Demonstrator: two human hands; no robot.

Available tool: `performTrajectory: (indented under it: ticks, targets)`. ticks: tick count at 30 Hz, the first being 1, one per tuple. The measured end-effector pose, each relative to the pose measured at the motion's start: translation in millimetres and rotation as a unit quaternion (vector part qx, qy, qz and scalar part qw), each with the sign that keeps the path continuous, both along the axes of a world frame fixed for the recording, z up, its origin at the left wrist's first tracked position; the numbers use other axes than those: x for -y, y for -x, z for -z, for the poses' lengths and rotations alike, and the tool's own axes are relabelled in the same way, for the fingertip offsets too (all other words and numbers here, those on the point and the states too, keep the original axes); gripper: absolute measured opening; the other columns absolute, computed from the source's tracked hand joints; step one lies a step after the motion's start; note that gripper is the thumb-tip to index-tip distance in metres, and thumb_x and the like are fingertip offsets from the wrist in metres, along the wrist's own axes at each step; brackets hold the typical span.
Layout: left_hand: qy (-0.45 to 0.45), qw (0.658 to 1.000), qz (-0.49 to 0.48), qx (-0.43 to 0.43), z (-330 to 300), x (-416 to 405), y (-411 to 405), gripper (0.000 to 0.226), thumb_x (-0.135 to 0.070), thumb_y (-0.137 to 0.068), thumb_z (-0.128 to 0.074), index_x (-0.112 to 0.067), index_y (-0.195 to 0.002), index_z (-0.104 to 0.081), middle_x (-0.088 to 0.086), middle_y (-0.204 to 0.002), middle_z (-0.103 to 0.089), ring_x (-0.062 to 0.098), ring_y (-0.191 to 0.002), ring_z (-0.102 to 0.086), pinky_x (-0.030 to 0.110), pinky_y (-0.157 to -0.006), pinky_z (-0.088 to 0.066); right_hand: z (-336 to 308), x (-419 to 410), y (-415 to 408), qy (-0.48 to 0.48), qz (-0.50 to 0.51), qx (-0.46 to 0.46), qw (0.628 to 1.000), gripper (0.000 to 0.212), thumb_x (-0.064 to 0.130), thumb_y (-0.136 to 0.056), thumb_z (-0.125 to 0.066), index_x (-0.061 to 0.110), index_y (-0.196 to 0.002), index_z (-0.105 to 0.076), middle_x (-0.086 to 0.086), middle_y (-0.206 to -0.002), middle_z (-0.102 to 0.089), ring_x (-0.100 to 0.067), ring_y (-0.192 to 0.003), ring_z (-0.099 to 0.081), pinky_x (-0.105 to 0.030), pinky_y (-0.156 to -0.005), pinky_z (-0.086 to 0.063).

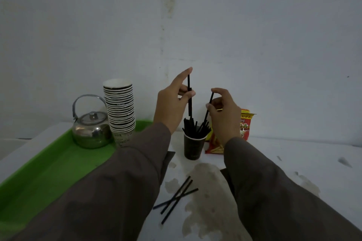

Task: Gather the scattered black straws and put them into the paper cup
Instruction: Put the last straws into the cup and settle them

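Observation:
A dark paper cup (193, 147) stands on the white table, with several black straws (195, 127) sticking out of its top. Above it, my left hand (172, 103) pinches a black straw (189, 101) held nearly upright, its lower end just over the cup. My right hand (223, 111) pinches another black straw (208, 108) that slants down into the bundle in the cup. Three loose black straws (177, 197) lie crossed on the table in front of the cup, near my left sleeve.
A green tray (49, 170) at the left carries a steel kettle (91, 129) and a tall stack of paper cups (120, 109). A red and yellow snack packet (244, 125) stands behind my right hand. Brown stains (207, 197) mark the table. The wall is close behind.

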State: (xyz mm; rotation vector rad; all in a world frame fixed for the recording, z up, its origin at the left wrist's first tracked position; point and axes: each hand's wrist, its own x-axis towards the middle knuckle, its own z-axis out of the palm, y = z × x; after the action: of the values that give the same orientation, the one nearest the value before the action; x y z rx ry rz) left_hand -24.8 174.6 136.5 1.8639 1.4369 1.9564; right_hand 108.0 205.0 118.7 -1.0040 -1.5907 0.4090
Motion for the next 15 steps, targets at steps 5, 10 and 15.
performTrajectory:
  ticks: [5, 10, 15]
  targets:
    - [0.012, 1.0, 0.0, 0.003, 18.2, -13.7, -0.5, 0.059, -0.013, -0.083, -0.065, -0.05, -0.122, -0.042, -0.009, -0.077, -0.06, 0.0, -0.077, -0.058, 0.025, -0.075, -0.057, 18.2, -9.6, 6.5, -0.003, 0.001, 0.033, 0.999, 0.036, 0.005, -0.085, -0.059, 0.024, -0.114, -0.051, 0.014, -0.071, -0.052, 0.004, -0.067, -0.052, -0.002, -0.055, -0.036]
    - [0.038, 0.999, 0.007, 0.014, 40.0, -19.3, -2.8, 0.058, -0.01, -0.083, -0.064, -0.048, -0.122, -0.043, -0.011, -0.075, -0.058, -0.003, -0.078, -0.057, 0.012, -0.071, -0.051, 39.0, -11.6, 9.8, 0.02, -0.01, 0.057, 0.998, 0.035, 0.004, -0.085, -0.058, 0.023, -0.114, -0.05, 0.014, -0.074, -0.052, 0.004, -0.069, -0.051, -0.004, -0.058, -0.036]
    - [0.096, 0.995, 0.008, -0.019, 64.0, -23.3, -9.5, 0.039, -0.009, -0.083, -0.063, -0.034, -0.112, -0.057, -0.007, -0.079, -0.063, 0.003, -0.078, -0.06, 0.021, -0.073, -0.053, 55.8, -9.3, 11.6, 0.051, -0.011, 0.083, 0.995, 0.028, 0.006, -0.086, -0.056, 0.016, -0.112, -0.056, -0.003, -0.101, -0.065, -0.015, -0.095, -0.061, -0.013, -0.078, -0.042]
